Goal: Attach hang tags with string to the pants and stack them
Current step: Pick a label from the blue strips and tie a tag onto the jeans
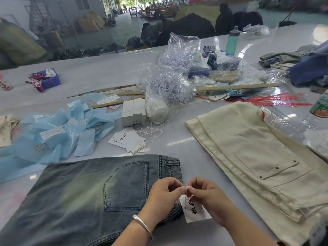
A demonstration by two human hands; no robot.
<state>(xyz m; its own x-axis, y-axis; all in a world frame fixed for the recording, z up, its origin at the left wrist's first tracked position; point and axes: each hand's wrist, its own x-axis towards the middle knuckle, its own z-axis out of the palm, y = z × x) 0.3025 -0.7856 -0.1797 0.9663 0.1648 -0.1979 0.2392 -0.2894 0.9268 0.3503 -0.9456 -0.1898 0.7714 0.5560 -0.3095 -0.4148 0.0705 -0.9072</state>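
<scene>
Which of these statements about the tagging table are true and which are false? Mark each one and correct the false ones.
1. Both hands pinch the white string of a hang tag. True.
2. The tag being tied lies by the waistband of the cream pants. False: it lies by the waistband of the blue jeans.
3. A silver bangle sits on the left wrist. True.
4. The loose pile of hang tags lies on top of the cream pants. False: it lies on the table, beyond the jeans.
5. The left hand and right hand are far apart. False: their fingers almost meet.
</scene>
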